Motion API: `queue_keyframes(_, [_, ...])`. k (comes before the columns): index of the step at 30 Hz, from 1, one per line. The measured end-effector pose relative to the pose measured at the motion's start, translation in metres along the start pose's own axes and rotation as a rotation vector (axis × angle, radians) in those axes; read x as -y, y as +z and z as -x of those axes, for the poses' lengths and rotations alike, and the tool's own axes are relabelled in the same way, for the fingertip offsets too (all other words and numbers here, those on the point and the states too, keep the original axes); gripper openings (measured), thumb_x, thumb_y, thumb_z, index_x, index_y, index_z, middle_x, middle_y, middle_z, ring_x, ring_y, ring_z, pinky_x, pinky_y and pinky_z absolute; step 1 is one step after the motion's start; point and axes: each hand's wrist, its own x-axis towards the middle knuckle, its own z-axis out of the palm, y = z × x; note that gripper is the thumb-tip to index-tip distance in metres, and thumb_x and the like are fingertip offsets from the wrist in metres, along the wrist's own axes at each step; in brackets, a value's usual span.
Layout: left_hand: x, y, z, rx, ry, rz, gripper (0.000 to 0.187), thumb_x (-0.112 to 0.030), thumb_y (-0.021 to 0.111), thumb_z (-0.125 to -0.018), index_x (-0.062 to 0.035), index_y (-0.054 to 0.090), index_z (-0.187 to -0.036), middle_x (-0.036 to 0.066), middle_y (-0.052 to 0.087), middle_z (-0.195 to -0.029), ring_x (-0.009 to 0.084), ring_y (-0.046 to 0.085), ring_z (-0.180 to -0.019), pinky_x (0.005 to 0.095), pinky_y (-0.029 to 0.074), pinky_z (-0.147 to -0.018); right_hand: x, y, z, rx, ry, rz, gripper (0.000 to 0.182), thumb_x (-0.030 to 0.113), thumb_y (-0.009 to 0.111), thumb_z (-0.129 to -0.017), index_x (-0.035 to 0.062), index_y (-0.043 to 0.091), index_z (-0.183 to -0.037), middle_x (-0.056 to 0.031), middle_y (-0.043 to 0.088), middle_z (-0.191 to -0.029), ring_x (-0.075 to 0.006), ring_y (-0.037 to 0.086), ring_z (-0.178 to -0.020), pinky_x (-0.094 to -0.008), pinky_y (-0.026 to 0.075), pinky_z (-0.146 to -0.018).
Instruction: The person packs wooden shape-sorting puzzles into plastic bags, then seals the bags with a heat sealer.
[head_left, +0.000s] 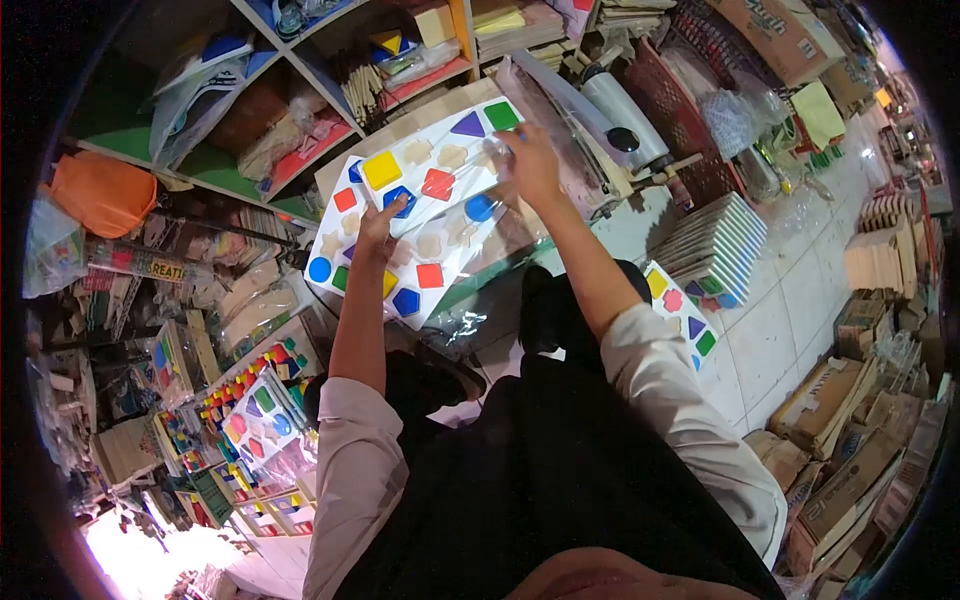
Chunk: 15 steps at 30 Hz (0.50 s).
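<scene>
My left hand [378, 222] grips the lower left edge of a white shape board [420, 205], its thumb on the front near a blue hexagon [400, 201]. At the board's upper right end, my right hand [530, 160] has its fingers at the edge beside a green piece [501, 116]. A yellow square [381, 169], a red piece [437, 184] and a purple triangle [468, 124] also sit on this board. Beneath it lies another white board [335, 222] with a red square [429, 275] and a blue circle [319, 269].
Shelves [290, 50] with bagged goods stand at the back. A plastic roll [625, 115] and a red crate [680, 135] are at the upper right. Stacked boards [715, 245] stand on the tiled floor, right. Cardboard boxes [830, 400] lie far right; colourful toys [262, 420] lower left.
</scene>
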Motion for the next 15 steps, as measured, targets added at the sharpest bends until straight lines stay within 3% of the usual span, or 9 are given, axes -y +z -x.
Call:
queue_keyframes(4, [0.008, -0.006, -0.008, 0.002, -0.005, 0.006, 0.070, -0.005, 0.066, -0.068, -0.0058, 0.025, -0.125, 0.009, 0.051, -0.106, 0.0208, 0.056, -0.088, 0.0346, 0.050, -0.072, -0.001, 0.006, -0.033, 0.248, -0.246, 0.178, 0.028, 0.005, 0.058, -0.058, 0.0117, 0.062, -0.085, -0.0038, 0.053, -0.081, -0.0230, 0.049, -0.084, -0.0337, 0.043, -0.069])
queue_keyframes(9, [0.002, 0.000, -0.006, -0.044, 0.020, 0.004, 0.060, -0.008, 0.065, -0.070, -0.0089, 0.035, -0.121, 0.006, 0.054, -0.102, 0.0211, 0.056, -0.089, 0.0359, 0.049, -0.072, 0.003, -0.012, -0.009, 0.123, -0.424, 0.154, 0.025, 0.009, 0.061, -0.058, 0.0101, 0.061, -0.083, -0.0028, 0.053, -0.080, -0.0225, 0.049, -0.083, -0.0334, 0.043, -0.067])
queue_keyframes(12, [0.018, -0.021, -0.032, 0.055, 0.086, 0.112, 0.045, -0.009, 0.061, -0.074, -0.0064, 0.041, -0.115, 0.007, 0.056, -0.099, 0.0202, 0.058, -0.086, 0.0332, 0.049, -0.073, 0.003, -0.020, 0.026, 0.071, -0.323, -0.011, 0.024, 0.011, 0.064, -0.059, 0.0082, 0.059, -0.083, -0.0061, 0.054, -0.082, -0.0209, 0.049, -0.086, -0.0300, 0.043, -0.065])
queue_keyframes(13, [0.018, -0.023, -0.035, 0.090, 0.133, 0.135, 0.039, -0.010, 0.059, -0.077, -0.0042, 0.043, -0.112, 0.008, 0.057, -0.098, 0.0204, 0.059, -0.084, 0.0319, 0.050, -0.072, -0.010, -0.009, 0.043, 0.054, -0.038, -0.167, 0.025, 0.014, 0.064, -0.063, 0.0079, 0.058, -0.087, -0.0067, 0.054, -0.081, -0.0211, 0.050, -0.083, -0.0299, 0.043, -0.064])
queue_keyframes(14, [0.012, -0.022, -0.031, 0.094, 0.091, 0.132, 0.044, -0.007, 0.060, -0.075, -0.0059, 0.042, -0.115, 0.006, 0.056, -0.098, 0.0180, 0.057, -0.088, 0.0295, 0.048, -0.075, -0.010, -0.010, 0.050, 0.036, 0.249, -0.319, 0.026, 0.018, 0.065, -0.067, 0.0077, 0.057, -0.090, -0.0074, 0.055, -0.080, -0.0212, 0.051, -0.081, -0.0298, 0.043, -0.064])
queue_keyframes(15, [0.004, -0.022, -0.028, 0.123, 0.077, 0.128, 0.043, -0.007, 0.060, -0.074, -0.0030, 0.043, -0.113, 0.007, 0.057, -0.096, 0.0187, 0.058, -0.085, 0.0292, 0.049, -0.073, -0.010, -0.012, 0.055, 0.035, 0.253, -0.314, 0.026, 0.018, 0.065, -0.067, 0.0077, 0.057, -0.090, -0.0074, 0.055, -0.080, -0.0212, 0.051, -0.081, -0.0298, 0.043, -0.064])
